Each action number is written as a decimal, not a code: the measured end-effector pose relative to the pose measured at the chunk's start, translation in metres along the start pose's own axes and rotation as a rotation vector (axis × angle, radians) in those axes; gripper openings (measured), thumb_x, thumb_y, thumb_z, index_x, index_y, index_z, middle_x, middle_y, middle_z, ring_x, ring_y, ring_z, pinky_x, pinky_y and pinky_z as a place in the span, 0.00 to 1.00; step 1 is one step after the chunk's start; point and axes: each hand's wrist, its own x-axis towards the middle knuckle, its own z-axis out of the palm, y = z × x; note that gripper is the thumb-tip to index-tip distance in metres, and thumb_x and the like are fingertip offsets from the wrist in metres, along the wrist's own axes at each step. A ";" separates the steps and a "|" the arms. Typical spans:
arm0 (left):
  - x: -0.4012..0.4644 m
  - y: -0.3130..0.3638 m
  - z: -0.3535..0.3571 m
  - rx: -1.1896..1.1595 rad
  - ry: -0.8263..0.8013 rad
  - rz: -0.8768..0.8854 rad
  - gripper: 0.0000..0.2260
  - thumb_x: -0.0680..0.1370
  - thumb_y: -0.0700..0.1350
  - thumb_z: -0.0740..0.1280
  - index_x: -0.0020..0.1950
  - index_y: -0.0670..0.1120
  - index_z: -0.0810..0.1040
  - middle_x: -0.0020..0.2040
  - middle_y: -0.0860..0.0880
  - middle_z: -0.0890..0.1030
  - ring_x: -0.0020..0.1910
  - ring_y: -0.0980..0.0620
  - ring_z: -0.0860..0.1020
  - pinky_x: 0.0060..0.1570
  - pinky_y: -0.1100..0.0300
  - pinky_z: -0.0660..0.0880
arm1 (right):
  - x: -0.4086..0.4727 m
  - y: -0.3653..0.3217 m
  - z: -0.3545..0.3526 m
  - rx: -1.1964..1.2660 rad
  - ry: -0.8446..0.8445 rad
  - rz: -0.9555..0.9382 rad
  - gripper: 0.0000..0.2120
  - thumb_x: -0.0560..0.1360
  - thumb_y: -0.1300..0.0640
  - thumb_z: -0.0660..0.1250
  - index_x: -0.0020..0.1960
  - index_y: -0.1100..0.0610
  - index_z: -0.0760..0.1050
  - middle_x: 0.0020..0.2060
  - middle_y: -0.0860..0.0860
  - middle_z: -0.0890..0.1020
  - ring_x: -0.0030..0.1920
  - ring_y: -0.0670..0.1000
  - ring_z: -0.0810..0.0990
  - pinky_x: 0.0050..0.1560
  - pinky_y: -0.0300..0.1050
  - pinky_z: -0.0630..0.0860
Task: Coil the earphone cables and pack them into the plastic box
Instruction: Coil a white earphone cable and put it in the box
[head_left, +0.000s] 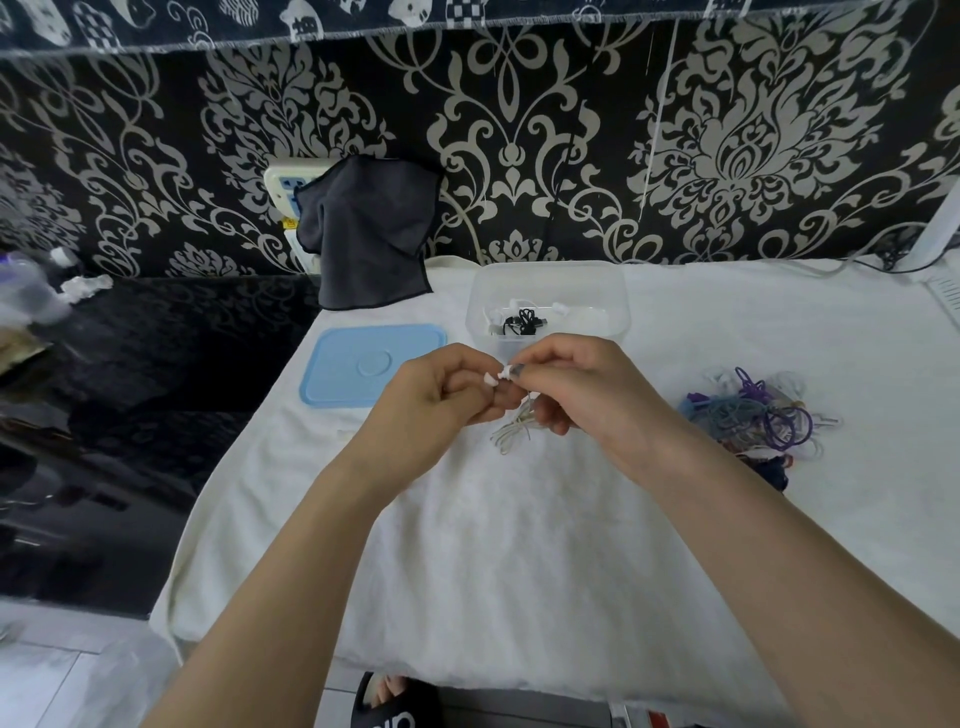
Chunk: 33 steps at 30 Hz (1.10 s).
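A white earphone cable (514, 428) hangs in loops between my two hands above the white cloth. My left hand (441, 402) pinches its earbud end, fingers curled. My right hand (566, 387) pinches the same cable just beside it, thumb and forefinger together. Behind my hands stands the clear plastic box (548, 299), lid off, with a coiled black earphone and some white ones inside. A tangled heap of purple, blue and other coloured earphone cables (753, 415) lies on the cloth to the right.
The box's light-blue lid (371, 364) lies flat left of the box. A dark grey cloth (369, 234) hangs at the back over a white device. The white cloth covers the table (519, 545); a glossy black surface lies left. A sandalled foot (395, 701) shows below.
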 end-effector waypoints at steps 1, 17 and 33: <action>0.000 0.001 0.000 -0.009 0.001 -0.002 0.09 0.82 0.29 0.60 0.57 0.35 0.78 0.47 0.39 0.87 0.52 0.49 0.86 0.53 0.63 0.81 | 0.000 0.000 0.000 0.000 -0.001 -0.001 0.04 0.77 0.61 0.68 0.48 0.59 0.81 0.36 0.52 0.85 0.30 0.47 0.77 0.31 0.40 0.72; -0.002 0.004 -0.001 0.126 -0.004 0.117 0.05 0.81 0.32 0.64 0.54 0.39 0.76 0.41 0.46 0.87 0.46 0.51 0.87 0.50 0.61 0.82 | -0.003 -0.005 -0.002 0.075 0.011 0.014 0.04 0.76 0.62 0.69 0.48 0.63 0.80 0.37 0.55 0.86 0.30 0.49 0.75 0.31 0.41 0.71; -0.002 0.005 -0.006 0.148 0.046 0.161 0.06 0.78 0.34 0.71 0.52 0.43 0.82 0.44 0.46 0.88 0.49 0.49 0.86 0.59 0.50 0.81 | -0.002 -0.009 -0.007 0.353 -0.142 0.133 0.03 0.76 0.65 0.69 0.45 0.59 0.78 0.33 0.53 0.81 0.29 0.47 0.74 0.28 0.38 0.70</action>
